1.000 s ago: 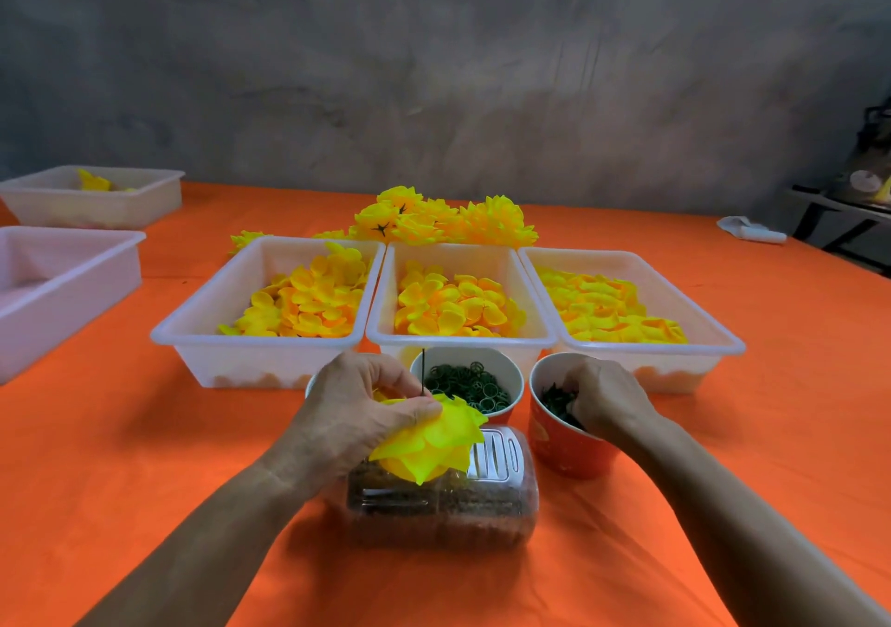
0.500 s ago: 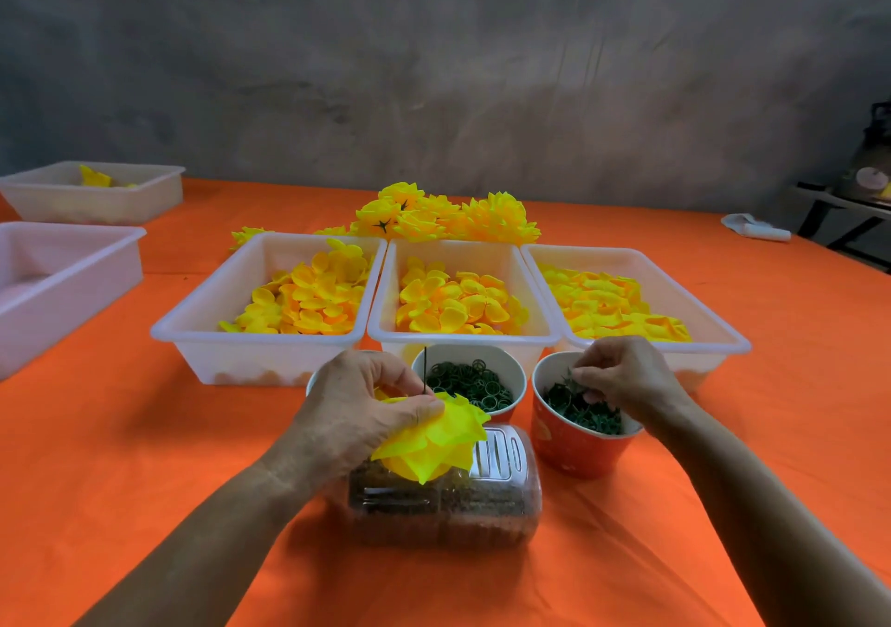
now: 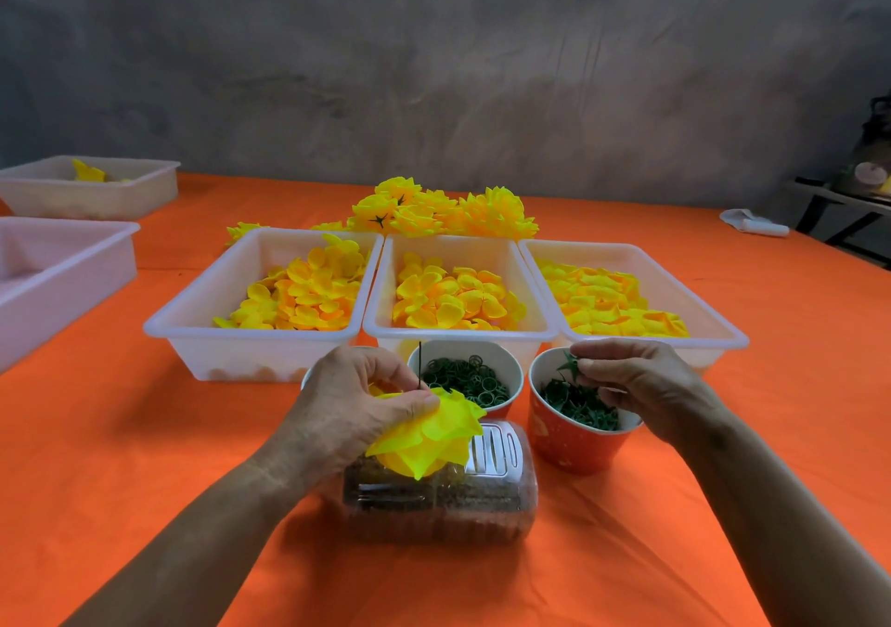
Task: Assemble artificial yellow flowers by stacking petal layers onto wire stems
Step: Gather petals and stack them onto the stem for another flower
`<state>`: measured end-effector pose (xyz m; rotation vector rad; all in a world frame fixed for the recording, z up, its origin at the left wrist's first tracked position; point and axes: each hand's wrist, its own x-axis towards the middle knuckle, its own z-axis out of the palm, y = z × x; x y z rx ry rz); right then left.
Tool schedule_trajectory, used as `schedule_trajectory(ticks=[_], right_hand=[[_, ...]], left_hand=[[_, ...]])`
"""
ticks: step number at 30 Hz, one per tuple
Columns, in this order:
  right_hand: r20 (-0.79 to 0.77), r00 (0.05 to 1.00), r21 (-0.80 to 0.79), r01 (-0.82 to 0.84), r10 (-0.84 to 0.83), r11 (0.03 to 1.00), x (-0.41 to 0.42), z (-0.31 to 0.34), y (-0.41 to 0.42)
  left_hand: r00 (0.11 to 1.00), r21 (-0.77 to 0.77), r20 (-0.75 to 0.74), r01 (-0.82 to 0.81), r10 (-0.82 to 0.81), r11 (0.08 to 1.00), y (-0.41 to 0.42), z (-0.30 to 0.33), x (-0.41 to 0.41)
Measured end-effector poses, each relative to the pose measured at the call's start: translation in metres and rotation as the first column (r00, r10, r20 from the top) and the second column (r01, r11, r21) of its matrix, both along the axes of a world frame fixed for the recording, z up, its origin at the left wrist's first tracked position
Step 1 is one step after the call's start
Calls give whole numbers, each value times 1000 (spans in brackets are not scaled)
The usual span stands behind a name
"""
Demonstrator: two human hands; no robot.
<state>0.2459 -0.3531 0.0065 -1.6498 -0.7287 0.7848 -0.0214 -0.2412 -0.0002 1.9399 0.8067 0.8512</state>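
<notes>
- Across the orange table (image 3: 120,457), three white tubs stood side by side: the left tub (image 3: 250,342), the middle tub (image 3: 458,332) and the right tub (image 3: 646,260), each heaped with loose yellow petal layers (image 3: 453,298).
- Behind them lay a pile of finished yellow flowers (image 3: 443,211).
- Nearer the person, a white cup (image 3: 501,361) held small green rings (image 3: 465,380), and just beside it an orange cup (image 3: 578,448) held green star-shaped pieces (image 3: 578,404).
- A clear plastic box (image 3: 463,501) lay in front of the cups, its contents dark and hard to make out.
- The left hand (image 3: 352,409) was curled round a half-built yellow flower (image 3: 429,433) over that box, its wire stem (image 3: 420,363) poking straight up.
- The right hand (image 3: 641,385) pinched one green calyx (image 3: 569,367) above the orange cup.
- Two more tubs (image 3: 72,260) sat far to the left.
</notes>
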Motion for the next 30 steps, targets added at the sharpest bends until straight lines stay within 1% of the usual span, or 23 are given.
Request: schedule_trajectory(ticks=[3, 8, 13, 17, 20, 23, 27, 30], right_hand=[[0, 1000, 44, 16, -16, 999, -2, -1, 0], [67, 996, 131, 44, -53, 990, -6, -4, -1], [93, 993, 206, 57, -77, 977, -10, -4, 2], [83, 993, 283, 63, -90, 957, -20, 2, 0], [13, 1000, 371, -13, 8, 928, -42, 14, -2], [-27, 984, 450, -144, 174, 881, -77, 25, 3], [-25, 949, 517, -257, 314, 817, -118, 36, 13], [1, 936, 551, -295, 352, 781, -134, 40, 20]], left_hand=[[1000, -7, 1, -7, 7, 1000, 0, 1, 0], [1000, -14, -5, -9, 9, 1000, -1, 1, 0], [1000, -14, -8, -18, 18, 1000, -2, 2, 0], [1000, -16, 2, -27, 27, 1000, -3, 2, 0], [1000, -16, 2, -30, 30, 999, -4, 3, 0], [1000, -28, 12, -15, 15, 1000, -4, 3, -1], [1000, -27, 23, -16, 16, 1000, -6, 5, -1], [1000, -14, 22, -6, 6, 1000, -7, 5, -1]])
